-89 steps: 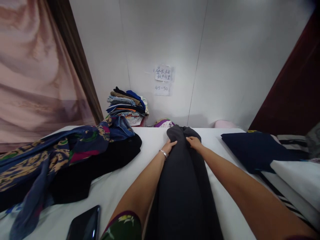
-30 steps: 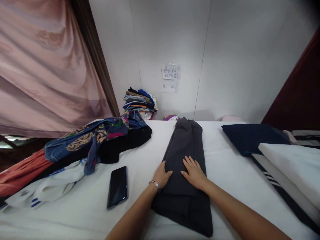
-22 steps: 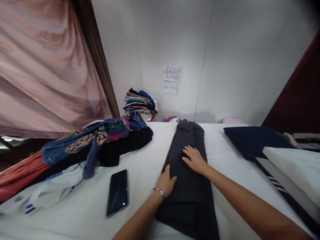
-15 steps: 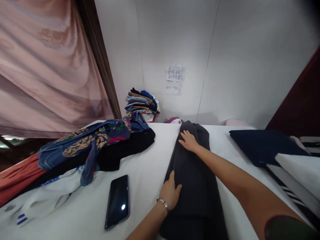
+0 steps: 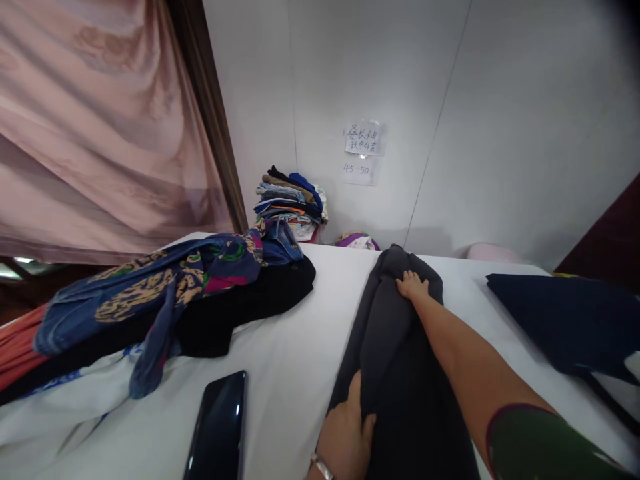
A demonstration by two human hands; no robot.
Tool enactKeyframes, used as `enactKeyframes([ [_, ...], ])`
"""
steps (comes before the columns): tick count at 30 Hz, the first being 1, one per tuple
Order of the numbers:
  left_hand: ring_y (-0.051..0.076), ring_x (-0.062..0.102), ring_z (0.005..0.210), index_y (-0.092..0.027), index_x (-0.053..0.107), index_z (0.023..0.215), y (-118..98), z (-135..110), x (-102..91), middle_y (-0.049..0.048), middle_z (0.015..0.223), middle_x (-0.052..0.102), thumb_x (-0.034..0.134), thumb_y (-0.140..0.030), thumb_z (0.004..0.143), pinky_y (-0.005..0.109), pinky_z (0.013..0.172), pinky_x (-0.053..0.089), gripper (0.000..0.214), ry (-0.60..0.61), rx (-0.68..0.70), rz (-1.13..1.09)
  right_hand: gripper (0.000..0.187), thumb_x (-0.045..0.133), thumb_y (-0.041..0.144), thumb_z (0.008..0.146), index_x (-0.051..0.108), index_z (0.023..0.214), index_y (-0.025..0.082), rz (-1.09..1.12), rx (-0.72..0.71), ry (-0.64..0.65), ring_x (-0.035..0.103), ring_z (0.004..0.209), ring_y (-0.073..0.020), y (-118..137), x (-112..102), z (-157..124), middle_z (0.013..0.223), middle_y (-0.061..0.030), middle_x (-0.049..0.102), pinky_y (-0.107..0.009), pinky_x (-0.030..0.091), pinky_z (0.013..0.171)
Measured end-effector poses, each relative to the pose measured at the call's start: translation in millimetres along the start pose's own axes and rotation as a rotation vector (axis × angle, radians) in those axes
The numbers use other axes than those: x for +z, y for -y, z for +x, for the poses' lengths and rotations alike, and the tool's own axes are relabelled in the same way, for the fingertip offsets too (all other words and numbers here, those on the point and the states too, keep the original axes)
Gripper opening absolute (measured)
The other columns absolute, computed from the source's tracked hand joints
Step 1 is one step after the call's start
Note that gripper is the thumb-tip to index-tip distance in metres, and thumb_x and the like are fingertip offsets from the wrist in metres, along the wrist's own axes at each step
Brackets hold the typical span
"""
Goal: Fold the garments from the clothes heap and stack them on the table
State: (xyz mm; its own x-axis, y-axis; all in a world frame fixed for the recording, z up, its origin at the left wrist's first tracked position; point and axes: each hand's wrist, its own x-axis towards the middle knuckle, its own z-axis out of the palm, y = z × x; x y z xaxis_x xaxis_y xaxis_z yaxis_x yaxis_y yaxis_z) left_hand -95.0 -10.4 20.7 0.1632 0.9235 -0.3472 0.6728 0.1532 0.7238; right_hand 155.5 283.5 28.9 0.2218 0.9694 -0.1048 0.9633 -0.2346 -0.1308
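A long dark grey garment point(image 5: 395, 360), perhaps a jacket, lies folded lengthwise on the white-covered table. My right hand point(image 5: 414, 285) rests on its far end, palm down, fingers spread over the cloth. Closer to me, my left hand point(image 5: 345, 433) lies on the garment's left side, with a bracelet at the wrist. Its index finger points away from me along a fold and the thumb is apart; its other fingers are mostly hidden. Left of the garment is a black phone point(image 5: 217, 427).
Unfolded clothes, including a patterned blue denim garment point(image 5: 165, 273) and a black one point(image 5: 250, 300), sprawl on the left. A stack of folded clothes point(image 5: 290, 203) stands by the wall. Dark navy folded cloth point(image 5: 565, 320) lies on the right. Handwritten papers point(image 5: 363, 150) hang on the wall.
My right hand has moved right across the garment's far end, and the cloth there has shifted and creased. My left hand sits lower in view. The camera view has shifted slightly.
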Motion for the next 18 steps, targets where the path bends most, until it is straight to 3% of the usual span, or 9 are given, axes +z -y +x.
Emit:
enactKeyframes([
  [4, 0.034, 0.064, 0.096, -0.021, 0.020, 0.151, 0.1, -0.8, 0.0, 0.0160, 0.105, 0.070, 0.041, -0.032, 0.079, 0.041, 0.084, 0.045, 0.076, -0.025, 0.051, 0.110, 0.056, 0.027, 0.039, 0.097, 0.026, 0.149, 0.017, 0.024, -0.015, 0.039, 0.011, 0.145, -0.0261, -8.2, 4.2, 2.0, 0.157, -0.0133, 0.017, -0.057, 0.013, 0.112],
  [9, 0.034, 0.065, 0.094, -0.019, 0.023, 0.150, 1.4, -2.8, 1.8, 0.0159, 0.102, 0.070, 0.043, -0.031, 0.080, 0.042, 0.082, 0.046, 0.074, -0.076, 0.108, 0.096, 0.052, 0.031, 0.045, 0.096, 0.046, 0.139, 0.018, 0.060, -0.052, 0.081, 0.024, 0.141, -0.0301, -9.4, -10.5, -14.0, 0.153, -0.0133, 0.029, -0.053, 0.024, 0.109],
  [11, 0.034, 0.065, 0.093, -0.019, 0.025, 0.150, 0.3, -4.1, 1.3, 0.0154, 0.101, 0.070, 0.044, -0.031, 0.081, 0.041, 0.081, 0.046, 0.073, -0.096, 0.126, 0.100, 0.054, 0.028, 0.048, 0.096, 0.052, 0.135, 0.018, 0.072, -0.063, 0.074, 0.027, 0.140, -0.0331, -7.2, -14.9, -28.9, 0.151, -0.0149, 0.033, -0.055, 0.026, 0.107],
  [13, 0.033, 0.065, 0.094, -0.019, 0.026, 0.149, -1.7, -5.3, 0.3, 0.0147, 0.103, 0.070, 0.045, -0.030, 0.082, 0.040, 0.082, 0.046, 0.071, -0.104, 0.140, 0.113, 0.057, 0.025, 0.051, 0.096, 0.051, 0.135, 0.018, 0.081, -0.087, 0.026, 0.019, 0.142, -0.0334, -2.7, -14.3, -48.6, 0.153, -0.0143, 0.030, -0.056, 0.021, 0.108],
  [15, 0.031, 0.065, 0.096, -0.018, 0.026, 0.149, -4.3, -6.1, -0.8, 0.0140, 0.104, 0.070, 0.046, -0.028, 0.083, 0.038, 0.083, 0.046, 0.070, -0.113, 0.147, 0.143, 0.057, 0.024, 0.051, 0.096, 0.045, 0.140, 0.021, 0.082, -0.174, -0.029, 0.011, 0.145, -0.0295, 2.6, -7.9, -70.9, 0.156, -0.0105, 0.024, -0.054, 0.015, 0.112],
  [18, 0.027, 0.065, 0.097, -0.017, 0.027, 0.148, -8.2, -7.1, -2.4, 0.0127, 0.106, 0.070, 0.048, -0.026, 0.084, 0.034, 0.084, 0.046, 0.067, -0.132, 0.142, 0.209, 0.057, 0.030, 0.051, 0.095, 0.040, 0.143, 0.022, 0.063, -0.337, -0.034, 0.013, 0.145, -0.0247, 9.0, 6.8, -100.2, 0.156, -0.0072, 0.025, -0.048, 0.013, 0.114],
])
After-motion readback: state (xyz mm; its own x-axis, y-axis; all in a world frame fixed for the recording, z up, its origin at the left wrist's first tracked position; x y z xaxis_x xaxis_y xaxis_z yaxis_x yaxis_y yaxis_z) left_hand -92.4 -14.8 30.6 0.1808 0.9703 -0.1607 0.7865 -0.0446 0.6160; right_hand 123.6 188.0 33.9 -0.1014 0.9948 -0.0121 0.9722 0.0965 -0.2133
